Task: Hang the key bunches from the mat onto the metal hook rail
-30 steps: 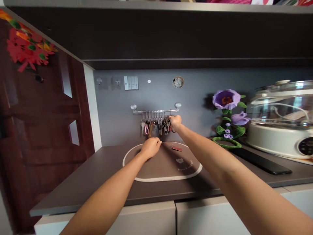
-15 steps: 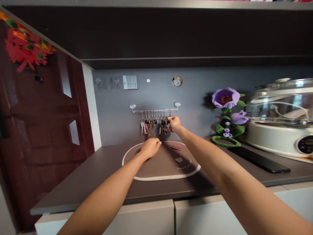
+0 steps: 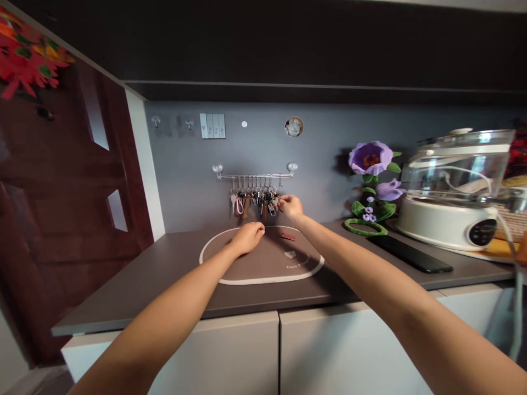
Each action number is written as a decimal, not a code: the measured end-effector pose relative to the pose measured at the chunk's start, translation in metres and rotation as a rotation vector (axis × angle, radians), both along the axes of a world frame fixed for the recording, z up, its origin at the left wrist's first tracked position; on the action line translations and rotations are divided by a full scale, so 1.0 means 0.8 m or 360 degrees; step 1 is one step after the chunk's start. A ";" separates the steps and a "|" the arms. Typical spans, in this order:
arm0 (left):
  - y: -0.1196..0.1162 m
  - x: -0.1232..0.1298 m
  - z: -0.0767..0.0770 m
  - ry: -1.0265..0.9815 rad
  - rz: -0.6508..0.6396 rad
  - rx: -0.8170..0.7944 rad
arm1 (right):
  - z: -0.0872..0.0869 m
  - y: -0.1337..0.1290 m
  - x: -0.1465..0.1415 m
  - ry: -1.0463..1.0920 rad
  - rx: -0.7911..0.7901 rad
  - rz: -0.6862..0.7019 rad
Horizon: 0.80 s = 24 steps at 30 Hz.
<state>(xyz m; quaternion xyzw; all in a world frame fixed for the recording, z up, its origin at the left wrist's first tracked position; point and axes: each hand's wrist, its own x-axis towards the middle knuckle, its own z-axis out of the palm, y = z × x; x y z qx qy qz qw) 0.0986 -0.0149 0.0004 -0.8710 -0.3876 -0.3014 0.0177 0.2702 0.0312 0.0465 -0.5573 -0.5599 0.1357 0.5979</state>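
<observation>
A clear rail (image 3: 255, 176) on the wall carries a row of hooks with several bunches of keys (image 3: 257, 198) hanging close together. At the right end of the row, my right hand (image 3: 292, 207) pinches a small bunch of keys with a reddish part, mostly hidden by the fingers. The rightmost hook (image 3: 281, 181) shows bare above it. Lower down, my left hand (image 3: 248, 237) hovers over the brown mat (image 3: 247, 269) with curled fingers; what they hold, if anything, is hidden. A red key tag (image 3: 287, 236) lies on the mat between both hands.
A purple artificial flower (image 3: 370, 159), a black phone (image 3: 409, 254) and a white appliance with a clear cover (image 3: 447, 219) stand or lie to the right on the counter (image 3: 123, 274). A dark shelf (image 3: 288, 49) overhangs the wall. A brown door (image 3: 61, 219) is at left.
My view has shifted slightly. My right hand has dropped a little from the rightmost hook, which now shows bare. My left hand stays over the mat, fingers curled.
</observation>
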 end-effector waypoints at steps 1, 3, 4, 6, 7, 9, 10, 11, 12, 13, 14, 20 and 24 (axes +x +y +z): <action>0.001 0.000 -0.002 -0.0014 -0.0012 -0.0020 | -0.006 -0.007 0.002 -0.0020 -0.0011 0.0011; 0.003 0.000 -0.006 -0.0046 -0.0046 -0.0073 | -0.020 -0.019 0.006 -0.0055 -0.0039 0.0028; 0.003 0.001 -0.007 -0.0062 -0.0063 -0.0102 | -0.027 -0.025 0.009 -0.0083 -0.0060 0.0027; 0.004 0.001 -0.010 -0.0084 -0.0083 -0.0155 | -0.043 -0.035 0.016 -0.0154 -0.0130 0.0024; 0.004 0.000 -0.011 -0.0089 -0.0087 -0.0173 | -0.050 -0.039 0.020 -0.0203 -0.0172 0.0024; 0.004 0.000 -0.012 -0.0092 -0.0091 -0.0192 | -0.062 -0.043 0.028 -0.0345 -0.0252 0.0025; 0.004 0.000 -0.012 -0.0091 -0.0090 -0.0195 | -0.066 -0.043 0.032 -0.0439 -0.0289 0.0029; 0.004 0.000 -0.012 -0.0086 -0.0086 -0.0196 | -0.069 -0.042 0.035 -0.0539 -0.0322 0.0034; 0.005 0.000 -0.013 -0.0080 -0.0082 -0.0194 | -0.071 -0.041 0.038 -0.0635 -0.0350 0.0042; 0.006 0.000 -0.013 -0.0075 -0.0075 -0.0192 | -0.073 -0.040 0.040 -0.0719 -0.0373 0.0050; 0.008 0.000 -0.014 -0.0069 -0.0067 -0.0189 | -0.073 -0.038 0.042 -0.0789 -0.0391 0.0060; 0.014 0.001 -0.017 0.0011 -0.0070 -0.0161 | -0.070 -0.034 0.041 -0.1012 -0.0464 0.0117; 0.012 0.002 -0.017 0.0027 -0.0047 -0.0166 | -0.070 -0.035 0.038 -0.1094 -0.0447 0.0122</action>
